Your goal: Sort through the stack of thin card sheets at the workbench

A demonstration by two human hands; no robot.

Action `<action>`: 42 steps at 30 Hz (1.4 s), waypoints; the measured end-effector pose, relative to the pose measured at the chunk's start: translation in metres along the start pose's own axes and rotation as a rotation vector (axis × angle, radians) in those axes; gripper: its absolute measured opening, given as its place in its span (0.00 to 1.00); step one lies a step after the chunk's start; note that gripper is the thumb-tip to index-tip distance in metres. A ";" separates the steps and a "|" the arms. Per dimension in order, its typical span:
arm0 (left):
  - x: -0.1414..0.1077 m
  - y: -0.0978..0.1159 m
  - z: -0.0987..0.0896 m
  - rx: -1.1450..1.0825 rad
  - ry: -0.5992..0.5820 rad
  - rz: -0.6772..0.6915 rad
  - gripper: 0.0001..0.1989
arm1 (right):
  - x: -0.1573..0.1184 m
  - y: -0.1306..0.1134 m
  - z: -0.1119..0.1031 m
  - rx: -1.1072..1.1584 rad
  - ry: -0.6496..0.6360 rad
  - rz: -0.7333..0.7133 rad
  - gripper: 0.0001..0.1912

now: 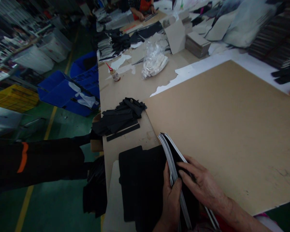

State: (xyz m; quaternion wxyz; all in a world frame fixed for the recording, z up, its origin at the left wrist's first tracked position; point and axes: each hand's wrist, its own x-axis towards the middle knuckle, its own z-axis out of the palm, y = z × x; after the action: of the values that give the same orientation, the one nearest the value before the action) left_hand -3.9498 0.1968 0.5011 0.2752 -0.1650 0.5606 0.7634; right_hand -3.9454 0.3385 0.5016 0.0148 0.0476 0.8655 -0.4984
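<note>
A stack of thin black panels with white edges (172, 164) is held on edge near the front of the table, partly fanned apart. My left hand (170, 199) is closed around its left side, thumb against the white edges. Fingers of my right hand (203, 183) reach into the gap and grip the panels split off on the right. Left of the stack, more flat black panels (142, 183) lie on the table. Beyond them is a loose pile of black strips (123, 114), with a single strip (123, 132) beside it. The lower end of the stack runs out of view.
A large brown board (227, 122) covers the right side of the table. Farther back are a glue bottle with a red tip (114, 73), a clear plastic bag (154, 62) and a cardboard block (197, 44). Blue bins (62, 91) stand left. A co-worker's hands (142, 15) show at the far end.
</note>
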 end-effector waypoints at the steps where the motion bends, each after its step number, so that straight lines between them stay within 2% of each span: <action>1: 0.000 -0.001 0.000 -0.031 -0.008 -0.004 0.32 | 0.000 0.000 0.000 0.017 -0.001 0.008 0.17; 6: 0.003 -0.009 -0.004 -0.166 -0.031 -0.040 0.34 | 0.001 0.002 0.000 0.109 0.012 0.056 0.19; 15: 0.004 -0.015 -0.008 -0.283 -0.066 -0.121 0.30 | 0.001 0.005 0.003 0.191 0.000 0.186 0.20; 21: 0.005 -0.021 -0.012 -0.325 -0.002 -0.148 0.31 | 0.001 0.011 0.004 0.238 0.023 0.211 0.20; 25: 0.006 -0.017 -0.007 -0.378 -0.032 -0.186 0.30 | 0.001 0.010 0.001 0.243 0.039 0.211 0.20; 30: 0.006 -0.006 -0.001 -0.333 -0.044 -0.173 0.27 | 0.001 0.012 -0.001 0.269 0.044 0.226 0.19; 38: 0.007 -0.014 -0.005 -0.299 -0.037 -0.162 0.26 | 0.000 0.014 0.000 0.275 0.045 0.236 0.19; 42: 0.007 -0.011 -0.003 -0.284 -0.032 -0.183 0.27 | -0.001 0.016 0.001 0.264 0.043 0.221 0.18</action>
State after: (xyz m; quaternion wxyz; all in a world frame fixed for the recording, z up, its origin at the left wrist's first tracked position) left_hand -3.9486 0.1977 0.4878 0.3263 -0.2404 0.4254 0.8092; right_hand -3.9433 0.3455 0.4874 0.0447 0.1547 0.7821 -0.6020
